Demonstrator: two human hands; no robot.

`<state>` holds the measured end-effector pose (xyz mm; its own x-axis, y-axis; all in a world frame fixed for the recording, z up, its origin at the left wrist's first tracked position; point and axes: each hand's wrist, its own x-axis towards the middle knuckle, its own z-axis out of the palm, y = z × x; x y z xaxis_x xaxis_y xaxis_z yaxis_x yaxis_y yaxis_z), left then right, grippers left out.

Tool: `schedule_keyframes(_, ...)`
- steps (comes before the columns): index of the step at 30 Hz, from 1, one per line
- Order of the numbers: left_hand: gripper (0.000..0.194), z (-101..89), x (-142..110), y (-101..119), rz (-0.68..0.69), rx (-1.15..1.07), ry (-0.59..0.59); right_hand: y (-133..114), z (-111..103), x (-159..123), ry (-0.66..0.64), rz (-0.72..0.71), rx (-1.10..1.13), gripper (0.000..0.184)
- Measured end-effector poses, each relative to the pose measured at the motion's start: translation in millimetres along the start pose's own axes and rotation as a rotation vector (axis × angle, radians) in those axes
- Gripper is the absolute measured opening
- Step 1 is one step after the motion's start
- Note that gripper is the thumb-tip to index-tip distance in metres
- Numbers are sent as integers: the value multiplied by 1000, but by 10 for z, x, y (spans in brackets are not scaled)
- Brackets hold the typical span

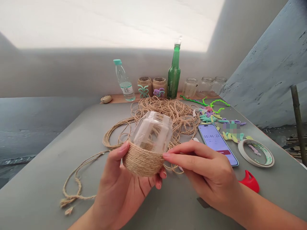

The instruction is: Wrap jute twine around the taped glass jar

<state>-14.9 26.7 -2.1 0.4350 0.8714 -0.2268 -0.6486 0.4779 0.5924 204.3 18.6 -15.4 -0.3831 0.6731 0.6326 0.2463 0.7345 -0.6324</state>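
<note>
Left hand (pixel 117 188): fingers (pixel 150 182) curled under a glass jar (pixel 152 132), thumb on its side, holding it
Right hand (pixel 206 172): fingers (pixel 182 153) nearly straight, tips touching the jar's twine wrapping (pixel 142 161); whether they grip cannot be told
Jar: upright, lifted above the counter (pixel 40 195), lower part wrapped, top bare glass
Around: loose twine (pixel 165 119) behind the jar, a phone (pixel 214 143) beside the right hand, a tape roll (pixel 256 153) further right

Right hand (pixel 206 174) has the phone (pixel 214 144) dead ahead, and the twine heap (pixel 168 116) is blocking the way past the jar (pixel 152 132)!
</note>
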Motion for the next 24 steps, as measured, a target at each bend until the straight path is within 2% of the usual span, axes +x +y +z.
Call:
schedule_keyframes(5, 46, -12, -11, -24, 7, -7, -9, -25, 16, 1, -20, -7, 62, 45)
schedule_keyframes(11, 41, -24, 11, -44, 77, -32, 82, -37, 30, -4, -9, -17, 72, 44)
schedule_keyframes(16, 43, -46, 23, -63, 90, 70, 106, -47, 19, 6, 39, -5, 41, 46)
schedule_keyframes(19, 48, -81, 9, -111, 139, 162, 93, -57, 28, 2, 12, -12, 57, 49)
schedule_keyframes(24, 30, -78, 3, -128, 73, 160, 83, -54, 55, -27, -28, -22, 51, 47)
